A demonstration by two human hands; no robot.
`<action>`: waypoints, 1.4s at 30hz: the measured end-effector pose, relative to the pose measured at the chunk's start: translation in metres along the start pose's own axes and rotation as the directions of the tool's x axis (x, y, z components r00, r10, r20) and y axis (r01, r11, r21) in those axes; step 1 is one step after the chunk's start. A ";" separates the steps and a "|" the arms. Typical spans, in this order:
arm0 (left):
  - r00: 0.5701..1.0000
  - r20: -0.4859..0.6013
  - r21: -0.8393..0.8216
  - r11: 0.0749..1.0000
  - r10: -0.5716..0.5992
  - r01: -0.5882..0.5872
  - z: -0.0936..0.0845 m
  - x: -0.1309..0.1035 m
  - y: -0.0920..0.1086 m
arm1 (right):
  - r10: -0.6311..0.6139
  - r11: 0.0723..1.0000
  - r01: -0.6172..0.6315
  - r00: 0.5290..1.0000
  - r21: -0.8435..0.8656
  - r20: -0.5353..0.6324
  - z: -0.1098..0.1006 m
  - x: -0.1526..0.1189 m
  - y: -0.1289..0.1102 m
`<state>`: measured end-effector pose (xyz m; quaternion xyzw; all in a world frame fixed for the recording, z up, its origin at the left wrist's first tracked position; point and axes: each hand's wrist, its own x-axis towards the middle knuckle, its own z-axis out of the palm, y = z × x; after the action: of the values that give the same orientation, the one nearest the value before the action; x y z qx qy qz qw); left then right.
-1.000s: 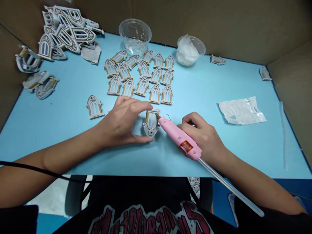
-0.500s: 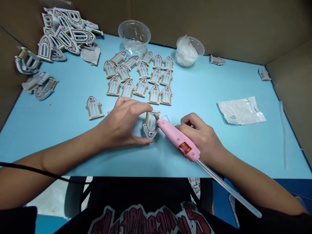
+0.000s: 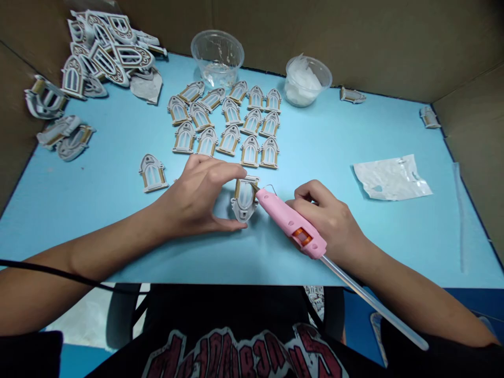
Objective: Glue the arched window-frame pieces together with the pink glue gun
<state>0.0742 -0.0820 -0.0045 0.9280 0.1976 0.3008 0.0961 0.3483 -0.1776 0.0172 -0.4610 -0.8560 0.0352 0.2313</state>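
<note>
Between the thumb and forefinger of my left hand is a small white-and-gold arched window piece, its pointed end toward me. My right hand is wrapped round a pink hot glue gun, with a long clear glue stick sticking out of its back. The gun's metal nozzle is at the upper right edge of the held piece; I cannot tell whether it touches. Another arched window piece lies left of my left hand, and part of one more is hidden behind that hand.
Several window pieces lie in rough rows beyond my hands. A heap of larger arched frames fills the back left corner. Two clear plastic tubs stand at the back, one with white material. A white plastic bag lies at right.
The glue gun's nozzle has shifted slightly to the right along the held window piece, and my right hand has moved with it. My left hand keeps almost the same place.
</note>
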 end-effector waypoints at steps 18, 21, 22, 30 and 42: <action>1.000 -0.006 0.026 1.000 0.013 -0.012 0.001 0.001 -0.001 | -0.016 1.000 0.016 1.000 -0.005 -0.009 0.001 -0.001 0.003; 1.000 -0.015 0.026 1.000 0.011 -0.010 0.001 0.000 0.000 | -0.007 1.000 0.007 1.000 -0.004 -0.007 0.002 -0.001 0.001; 1.000 -0.018 0.023 1.000 0.008 -0.008 0.000 0.000 0.000 | -0.002 1.000 0.002 1.000 -0.005 -0.007 0.002 -0.001 0.001; 1.000 0.006 0.014 1.000 -0.007 0.007 -0.002 0.002 -0.001 | 0.029 0.999 -0.029 0.999 0.013 0.013 0.001 -0.002 0.004; 0.999 -0.035 0.098 0.995 0.014 -0.010 -0.005 0.000 -0.004 | 0.208 0.974 -0.220 0.963 -0.056 -0.172 -0.002 -0.001 0.039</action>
<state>0.0698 -0.0779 -0.0024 0.9273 0.2082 0.3078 0.0451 0.3803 -0.1566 0.0080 -0.5604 -0.7798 -0.0103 0.2787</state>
